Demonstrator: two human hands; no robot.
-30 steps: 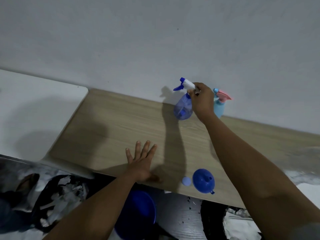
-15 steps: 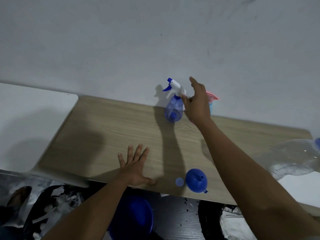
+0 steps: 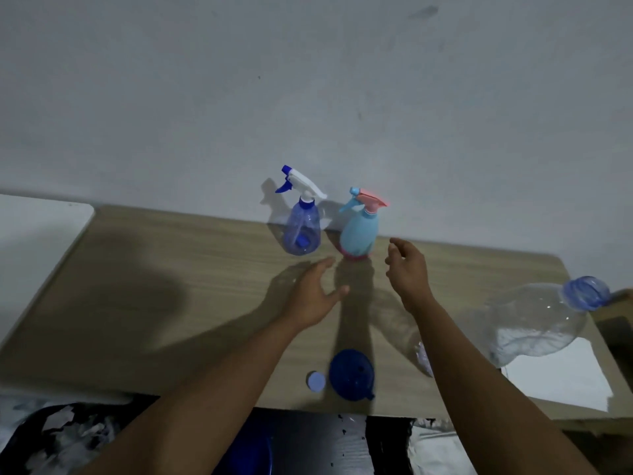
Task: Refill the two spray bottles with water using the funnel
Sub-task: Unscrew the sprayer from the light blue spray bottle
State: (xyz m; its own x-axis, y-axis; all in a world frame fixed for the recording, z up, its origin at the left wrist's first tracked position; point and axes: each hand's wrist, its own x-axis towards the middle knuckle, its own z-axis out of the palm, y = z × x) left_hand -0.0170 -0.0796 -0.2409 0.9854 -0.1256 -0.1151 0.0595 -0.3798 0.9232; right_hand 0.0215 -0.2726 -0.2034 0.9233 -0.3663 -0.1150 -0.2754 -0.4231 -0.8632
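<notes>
Fingers (image 3: 337, 290) of the left hand (image 3: 310, 296) are spread wide and empty above the counter (image 3: 164, 303); those of the right hand (image 3: 407, 269) curl loosely, also holding nothing. Taking the pale wood-grain counter as the landmark: it is a flat slab with a rounded far-left corner and a straight near edge, its left half bare and shadowed. At its right end lies a large clear plastic bottle (image 3: 537, 323), crumpled, with a ribbed blue cap. Upright at its back edge against the wall stand a translucent blue spray bottle (image 3: 303, 231) with a white and blue trigger and, just beside it, an opaque light-blue spray bottle (image 3: 359, 231) with a pink trigger. Both hands hover just in front of them. Near the front edge rests a dark blue funnel (image 3: 351, 375), and beside it a small round pale-blue cap (image 3: 316, 381).
</notes>
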